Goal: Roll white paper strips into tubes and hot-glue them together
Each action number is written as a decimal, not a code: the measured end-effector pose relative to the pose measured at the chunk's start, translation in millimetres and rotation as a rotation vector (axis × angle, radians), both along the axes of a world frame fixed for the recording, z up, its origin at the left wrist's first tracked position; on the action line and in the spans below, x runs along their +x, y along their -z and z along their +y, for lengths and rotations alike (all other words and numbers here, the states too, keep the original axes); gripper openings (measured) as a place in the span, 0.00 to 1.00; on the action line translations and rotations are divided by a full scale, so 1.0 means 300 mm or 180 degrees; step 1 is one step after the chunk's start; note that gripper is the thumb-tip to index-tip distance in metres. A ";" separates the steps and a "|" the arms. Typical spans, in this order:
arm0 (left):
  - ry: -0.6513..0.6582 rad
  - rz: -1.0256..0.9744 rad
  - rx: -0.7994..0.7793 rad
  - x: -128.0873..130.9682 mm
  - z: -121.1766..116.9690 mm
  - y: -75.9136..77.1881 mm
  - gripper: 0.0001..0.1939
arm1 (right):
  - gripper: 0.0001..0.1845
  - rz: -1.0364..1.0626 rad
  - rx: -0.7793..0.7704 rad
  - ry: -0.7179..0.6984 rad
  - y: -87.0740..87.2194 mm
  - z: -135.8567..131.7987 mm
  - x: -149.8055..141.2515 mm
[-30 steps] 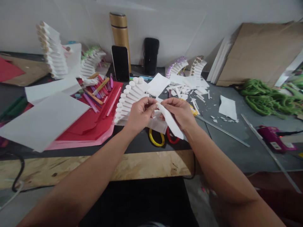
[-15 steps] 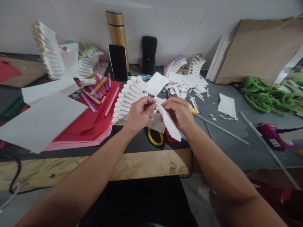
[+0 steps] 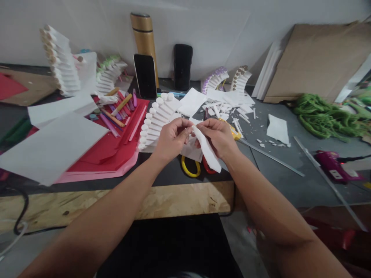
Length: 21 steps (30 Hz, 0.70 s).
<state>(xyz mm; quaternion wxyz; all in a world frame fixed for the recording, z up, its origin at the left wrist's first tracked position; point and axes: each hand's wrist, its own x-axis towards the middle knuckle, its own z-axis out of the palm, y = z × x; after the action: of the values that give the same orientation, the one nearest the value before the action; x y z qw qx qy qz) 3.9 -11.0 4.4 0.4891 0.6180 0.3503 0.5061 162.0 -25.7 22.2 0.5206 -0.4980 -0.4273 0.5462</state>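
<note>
A white paper strip (image 3: pixel 207 150) is pinched at its upper end between both hands, its loose end hanging down toward me. My left hand (image 3: pixel 174 138) holds it by thumb and fingertips from the left. From the right, my right hand (image 3: pixel 216 137) grips the same strip near the top; some of its fingers are hidden behind the paper. Left of the hands lies a fan of white rolled paper pieces (image 3: pixel 155 121) with round tips. Under the hands are scissors with a yellow handle loop (image 3: pixel 190 168) and a red one (image 3: pixel 209 166), their blades covered.
Red paper sheets (image 3: pixel 98 160) with coloured rolls (image 3: pixel 116 114) and white sheets (image 3: pixel 52 144) lie left. Behind stand a phone (image 3: pixel 145 75) and a gold flask (image 3: pixel 145 42). Paper scraps (image 3: pixel 228 110), a metal ruler (image 3: pixel 272 158), a purple glue-gun-like tool (image 3: pixel 333 166) and green yarn (image 3: pixel 315 116) are right.
Both hands keep nearly the same place and hold. The strip's loose end has shifted very slightly; the view has moved a little.
</note>
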 end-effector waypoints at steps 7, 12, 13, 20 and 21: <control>-0.0016 0.0053 0.0013 -0.008 0.005 -0.001 0.03 | 0.19 0.0363 -0.0461 -0.0579 -0.007 -0.002 0.002; -0.0043 -0.0003 0.0042 -0.013 0.018 0.019 0.03 | 0.13 0.0512 -0.0666 -0.0595 -0.011 0.004 0.015; -0.0042 -0.0010 0.0048 -0.013 0.020 0.021 0.03 | 0.13 0.0547 -0.0700 -0.0590 -0.012 0.005 0.017; -0.0108 0.0098 0.0072 -0.015 0.016 0.011 0.04 | 0.14 0.0673 -0.0720 -0.0881 -0.009 0.005 0.025; -0.0086 0.0108 0.0085 -0.015 0.015 0.010 0.04 | 0.14 0.0677 -0.0708 -0.0884 -0.008 0.005 0.025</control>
<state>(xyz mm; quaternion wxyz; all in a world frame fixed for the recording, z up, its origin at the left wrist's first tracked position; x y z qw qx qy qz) -0.4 -6.5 1.3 0.4679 0.6282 0.3601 0.5067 169.5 -24.1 24.5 0.4243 -0.4283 -0.3715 0.7061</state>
